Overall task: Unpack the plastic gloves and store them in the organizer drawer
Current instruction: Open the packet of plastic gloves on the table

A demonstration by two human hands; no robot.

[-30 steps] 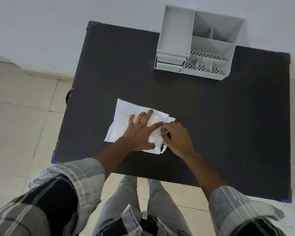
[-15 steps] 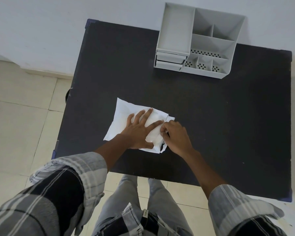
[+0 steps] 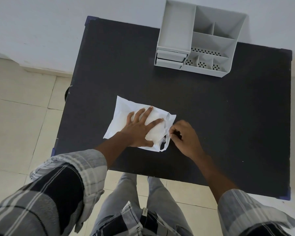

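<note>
Your right hand [image 3: 184,137] pinches the torn edge of the white packet [image 3: 126,114]; your left hand [image 3: 140,128] lies spread flat on it, pinning it to the tabletop [image 3: 211,116]. You're at the unpacking step, gloves not yet out. Next, widen the opening and draw them free. The organizer [image 3: 201,41] stands well apart, drawers [image 3: 170,59] closed. No legible writing anywhere.

left hand [image 3: 140,129] flat, fingers spread; right hand [image 3: 184,137] seemingly pinching.

Single head-worn view, looking steeply down and forward, close above black table [image 3: 211,116]
</note>
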